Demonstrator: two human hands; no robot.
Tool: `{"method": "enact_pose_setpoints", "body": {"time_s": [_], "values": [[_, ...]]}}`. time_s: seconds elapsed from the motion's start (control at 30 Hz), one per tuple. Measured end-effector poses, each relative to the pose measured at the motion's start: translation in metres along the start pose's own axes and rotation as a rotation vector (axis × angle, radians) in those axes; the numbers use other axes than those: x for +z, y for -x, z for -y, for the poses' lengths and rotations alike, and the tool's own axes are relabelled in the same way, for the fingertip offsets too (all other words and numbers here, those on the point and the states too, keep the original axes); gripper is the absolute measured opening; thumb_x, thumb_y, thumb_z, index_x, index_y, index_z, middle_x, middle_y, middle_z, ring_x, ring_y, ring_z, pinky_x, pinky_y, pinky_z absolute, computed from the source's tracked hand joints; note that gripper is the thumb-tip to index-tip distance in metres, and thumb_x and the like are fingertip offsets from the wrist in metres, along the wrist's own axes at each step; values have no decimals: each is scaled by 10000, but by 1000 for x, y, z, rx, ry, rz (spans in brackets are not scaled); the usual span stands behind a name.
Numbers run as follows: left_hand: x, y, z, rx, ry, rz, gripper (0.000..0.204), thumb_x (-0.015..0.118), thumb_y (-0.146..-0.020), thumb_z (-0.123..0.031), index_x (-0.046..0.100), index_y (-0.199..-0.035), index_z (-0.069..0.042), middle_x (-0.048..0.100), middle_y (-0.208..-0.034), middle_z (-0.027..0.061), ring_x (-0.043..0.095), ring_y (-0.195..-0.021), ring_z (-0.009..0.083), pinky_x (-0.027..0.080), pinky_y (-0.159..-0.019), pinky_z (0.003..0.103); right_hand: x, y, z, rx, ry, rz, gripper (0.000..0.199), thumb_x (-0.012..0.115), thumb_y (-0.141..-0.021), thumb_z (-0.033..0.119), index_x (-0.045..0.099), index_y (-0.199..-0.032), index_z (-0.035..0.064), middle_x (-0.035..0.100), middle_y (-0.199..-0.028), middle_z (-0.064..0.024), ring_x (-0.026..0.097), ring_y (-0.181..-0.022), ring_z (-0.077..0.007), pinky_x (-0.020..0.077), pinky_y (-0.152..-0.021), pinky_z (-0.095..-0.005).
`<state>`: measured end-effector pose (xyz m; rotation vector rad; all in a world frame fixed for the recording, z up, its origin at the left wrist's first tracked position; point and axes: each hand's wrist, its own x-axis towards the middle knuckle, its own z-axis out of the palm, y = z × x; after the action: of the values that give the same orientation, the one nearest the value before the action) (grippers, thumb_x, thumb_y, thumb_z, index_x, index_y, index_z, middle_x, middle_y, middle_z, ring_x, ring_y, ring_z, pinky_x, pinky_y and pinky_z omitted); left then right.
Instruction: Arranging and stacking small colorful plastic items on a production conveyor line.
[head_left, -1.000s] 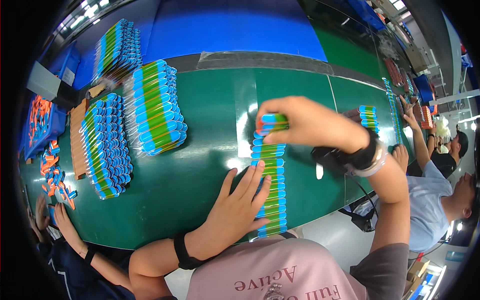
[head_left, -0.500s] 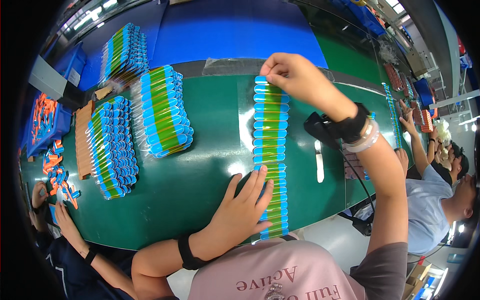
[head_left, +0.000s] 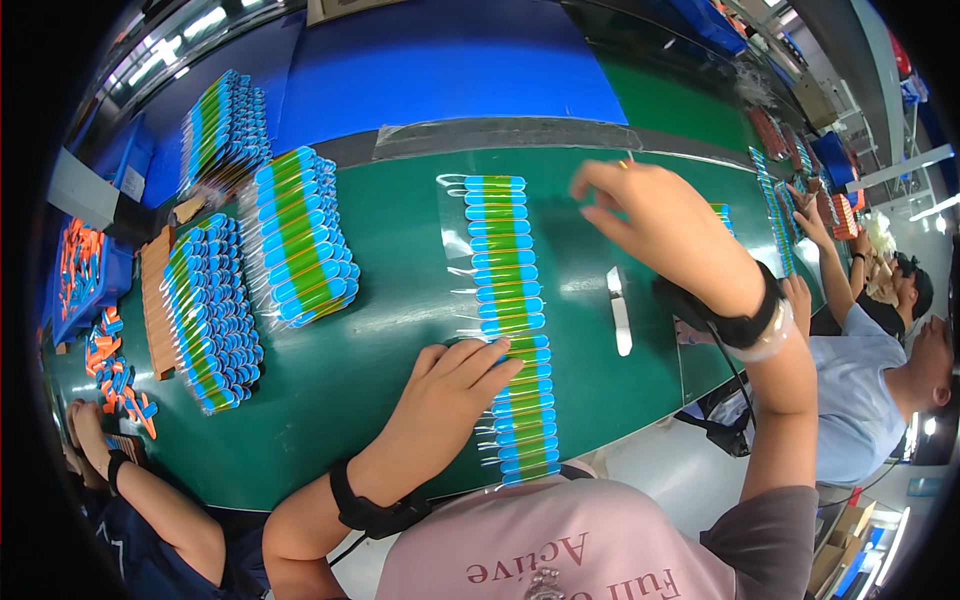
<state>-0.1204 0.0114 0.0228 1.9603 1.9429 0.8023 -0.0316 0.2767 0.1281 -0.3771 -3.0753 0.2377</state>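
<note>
A long strip of flat, round-ended blue-and-green pieces [head_left: 503, 258] runs from the far part of the green table to its near edge. Thin whitish loops or film tabs stick out along its left side. My left hand [head_left: 425, 420] lies on the strip's middle, fingers stretched out and resting flat on the pieces. To the right of the strip's far end, my right hand [head_left: 675, 235] hovers above the table. Its thumb and forefinger are apart with nothing visible between them; the other fingers are partly hidden. A small knife with a pale handle [head_left: 621, 320] lies right of the strip.
Stacks of similar strips [head_left: 303, 240] stand at the left, beside brown corrugated card [head_left: 158, 300]. Farther left are loose orange-and-blue parts [head_left: 112, 365] and a blue bin [head_left: 112, 280]. A co-worker's arm [head_left: 160, 500] reaches in at the left; other people [head_left: 850, 400] work at the right.
My right hand has let go of the strip's far end and moved right. The loops along the strip's left edge now show more plainly. My left hand stays on the strip; the view has shifted slightly.
</note>
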Motion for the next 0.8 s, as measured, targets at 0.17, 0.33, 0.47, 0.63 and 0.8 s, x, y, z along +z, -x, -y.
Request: {"method": "enact_pose_setpoints", "body": {"time_s": [0.17, 0.33, 0.47, 0.63, 0.8], "values": [[-7, -2, -9, -46, -79, 23, 472, 653, -815, -12, 602, -1273, -115, 573, -1325, 89, 501, -1219, 303, 399, -998, 431, -24, 50, -51, 100, 202, -119, 190, 660, -840, 96, 676, -1026, 61, 688, -930, -156, 658, -921, -352, 526, -798, -441], [-18, -12, -12, -38, -111, 122, 442, 656, -838, -62, 609, -1274, -121, 509, -1399, 144, 433, -1325, 354, 308, -1121, 539, -38, 71, -136, 203, 29, -49, 191, 709, -852, 117, 699, -1019, 24, 681, -979, -114, 643, -928, -267, 499, -824, -368], [-31, -15, -17, -10, -94, 172, 406, 626, -860, -85, 622, -1264, -125, 530, -1375, 146, 420, -1347, 368, 268, -1148, 563, -40, 75, -153, 270, -286, 110, 154, 697, -888, 152, 713, -933, 6, 672, -866, -109, 638, -819, -212, 495, -754, -338], [-45, -32, -16, 58, -31, 240, 373, 606, -879, -112, 629, -1251, -109, 583, -1286, 162, 477, -1291, 349, 289, -1137, 554, -61, 64, -141, -154, 186, -211, 119, 642, -918, 95, 704, -898, -5, 677, -958, -134, 643, -867, -299, 507, -789, -364], [-35, -61, 0, -78, 14, 336, 530, 686, -846, -162, 533, -1346, -72, 576, -1261, 178, 514, -1223, 324, 332, -1118, 506, -78, 12, -80, -142, -71, -423, 197, 535, -947, 37, 572, -1139, 10, 642, -992, -169, 615, -940, -354, 491, -828, -406]]}}
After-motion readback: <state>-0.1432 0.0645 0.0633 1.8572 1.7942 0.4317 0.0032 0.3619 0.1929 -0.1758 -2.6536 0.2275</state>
